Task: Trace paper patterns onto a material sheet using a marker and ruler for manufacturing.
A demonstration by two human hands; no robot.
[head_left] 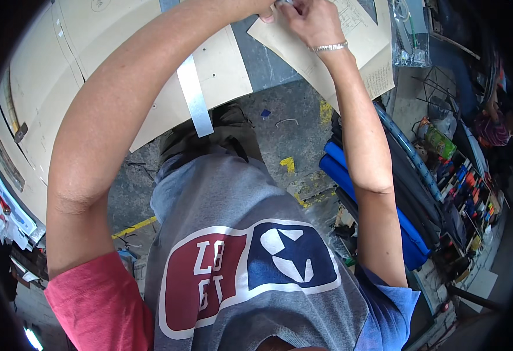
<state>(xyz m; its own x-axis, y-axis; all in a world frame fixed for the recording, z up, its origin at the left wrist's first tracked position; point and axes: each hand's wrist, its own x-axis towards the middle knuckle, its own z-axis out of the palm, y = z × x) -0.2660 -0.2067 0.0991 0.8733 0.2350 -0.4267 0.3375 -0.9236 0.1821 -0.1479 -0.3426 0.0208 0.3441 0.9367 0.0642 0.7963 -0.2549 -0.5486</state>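
At the top edge, my right hand (316, 24) is closed, with thumb and fingers pinched round something small that I cannot make out. A silvery bracelet (331, 47) circles that wrist. Close beside it, my left hand (255, 7) is mostly cut off by the picture's edge, so its grip stays hidden; one fingertip points down. Under my hands lies a tan paper sheet (303, 50) with fine drawn lines and handwriting. A metal ruler (193, 96) rests on pale card (228, 70) left of it, partly covered by my left forearm.
Large card sheets (31, 70) cover the left of the grey table (263, 55). Blue and dark fabric rolls (379, 193) lean below the table's right side. Beyond them, a shelf holds many small colourful items (472, 205). A clear plastic bag (411, 44) sits at the top right.
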